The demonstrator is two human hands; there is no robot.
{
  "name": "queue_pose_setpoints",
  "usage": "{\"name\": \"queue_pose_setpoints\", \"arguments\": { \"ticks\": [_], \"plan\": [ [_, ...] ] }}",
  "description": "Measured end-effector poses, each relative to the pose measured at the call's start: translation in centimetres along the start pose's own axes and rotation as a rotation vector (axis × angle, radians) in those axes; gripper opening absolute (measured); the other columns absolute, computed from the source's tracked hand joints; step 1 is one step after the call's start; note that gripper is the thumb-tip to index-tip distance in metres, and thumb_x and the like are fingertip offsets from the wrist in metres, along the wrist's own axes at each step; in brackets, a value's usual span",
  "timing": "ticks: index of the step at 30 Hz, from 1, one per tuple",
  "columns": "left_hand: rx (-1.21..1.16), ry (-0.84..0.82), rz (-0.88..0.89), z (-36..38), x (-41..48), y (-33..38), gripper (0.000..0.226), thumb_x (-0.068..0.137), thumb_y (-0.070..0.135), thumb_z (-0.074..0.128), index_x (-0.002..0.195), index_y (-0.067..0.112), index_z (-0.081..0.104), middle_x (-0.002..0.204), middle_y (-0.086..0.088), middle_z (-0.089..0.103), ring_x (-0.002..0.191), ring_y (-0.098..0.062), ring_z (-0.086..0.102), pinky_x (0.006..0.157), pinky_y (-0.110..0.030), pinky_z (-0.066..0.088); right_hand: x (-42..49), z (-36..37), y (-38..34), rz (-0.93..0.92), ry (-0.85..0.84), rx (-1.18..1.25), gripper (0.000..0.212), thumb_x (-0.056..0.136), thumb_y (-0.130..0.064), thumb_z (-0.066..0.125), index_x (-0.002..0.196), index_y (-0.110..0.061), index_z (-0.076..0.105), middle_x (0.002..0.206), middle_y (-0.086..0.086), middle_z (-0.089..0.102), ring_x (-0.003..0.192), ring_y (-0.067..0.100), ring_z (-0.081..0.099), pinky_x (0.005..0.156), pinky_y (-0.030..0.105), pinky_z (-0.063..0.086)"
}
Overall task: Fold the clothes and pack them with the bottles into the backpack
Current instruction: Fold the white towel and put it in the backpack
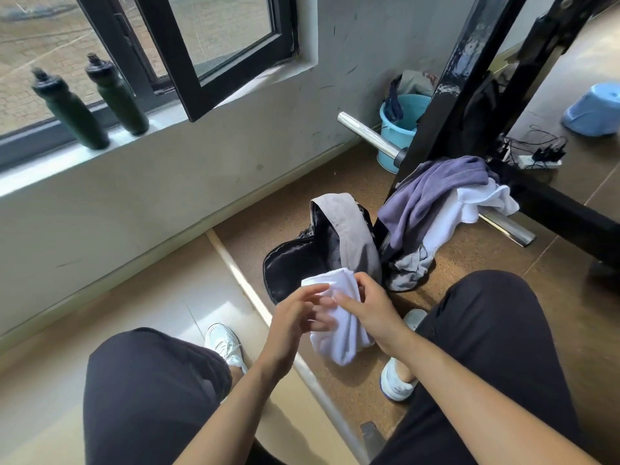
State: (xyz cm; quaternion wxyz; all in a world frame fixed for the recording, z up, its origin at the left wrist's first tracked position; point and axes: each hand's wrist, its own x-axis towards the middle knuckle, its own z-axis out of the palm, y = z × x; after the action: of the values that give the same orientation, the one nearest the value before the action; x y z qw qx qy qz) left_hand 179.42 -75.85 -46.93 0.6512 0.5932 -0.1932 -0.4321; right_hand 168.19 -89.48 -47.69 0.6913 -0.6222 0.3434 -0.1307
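While the right hand (369, 310) grips the cloth (339, 344) and the left hand (300, 315) touches it, hold blurred, folding looks done; next, lower it into the backpack (295, 263).

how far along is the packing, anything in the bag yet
Early. Done: nothing visibly packed; the open backpack shows only dark lining. In hand: a white cloth, mostly folded, gripped by the right hand with the left hand on it, above the backpack. Left: the heap of clothes beside the backpack, and both bottles on the windowsill.
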Motion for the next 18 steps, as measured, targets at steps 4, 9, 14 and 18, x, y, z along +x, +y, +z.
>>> {"name": "queue_pose_setpoints", "arguments": {
  "ticks": [4, 9, 14, 18],
  "plan": [
    [0.056, 0.434, 0.116, -1.6, 0.8, 0.4, 0.027, 0.084, 0.013, 0.059, 0.109, 0.016, 0.069, 0.082, -0.001, 0.067, 0.070, -0.012, 0.060, 0.063, -0.022, 0.048, 0.5, -0.8, -1.1, 0.103, -0.085, 0.423, 0.027, 0.096, -0.009, 0.062, 0.123, -0.009, 0.061, 0.119, 0.014, 0.071, 0.108, 0.025, 0.069, 0.095, 0.037, 0.055],
    [0.005, 0.020, -0.155, -3.1, 1.3, 0.2, 0.054, 0.084, 0.060, 0.065, 0.125, 0.024, 0.067, 0.128, -0.005, 0.069, 0.117, -0.029, 0.064, 0.101, -0.046, 0.050, 1.0, -1.2, -1.6, 0.104, -0.051, 0.559, 0.024, 0.099, -0.010, 0.057, 0.123, -0.006, 0.057, 0.124, 0.021, 0.068, 0.116, 0.034, 0.066, 0.099, 0.043, 0.053],
    [0.077, -0.076, -0.199, -1.5, 0.9, -0.8, 0.045, 0.084, 0.025, 0.077, 0.128, 0.020, 0.069, 0.122, -0.012, 0.075, 0.114, -0.038, 0.070, 0.095, -0.054, 0.057, 1.2, -1.3, -0.1, -0.037, 0.156, 0.127, 0.046, 0.097, -0.010, 0.063, 0.130, -0.031, 0.039, 0.121, 0.007, 0.066, 0.106, 0.015, 0.068, 0.095, 0.039, 0.056],
    [0.045, 0.103, -0.173, -2.0, 1.4, -1.2, 0.046, 0.078, 0.012, 0.079, 0.121, 0.007, 0.066, 0.110, -0.026, 0.074, 0.092, -0.036, 0.074, 0.076, -0.051, 0.063, 1.1, -1.6, -0.1, -0.187, -0.018, -0.126, 0.057, 0.087, -0.023, 0.072, 0.134, -0.047, 0.050, 0.136, 0.001, 0.053, 0.124, 0.016, 0.057, 0.107, 0.041, 0.048]
  ]
}}
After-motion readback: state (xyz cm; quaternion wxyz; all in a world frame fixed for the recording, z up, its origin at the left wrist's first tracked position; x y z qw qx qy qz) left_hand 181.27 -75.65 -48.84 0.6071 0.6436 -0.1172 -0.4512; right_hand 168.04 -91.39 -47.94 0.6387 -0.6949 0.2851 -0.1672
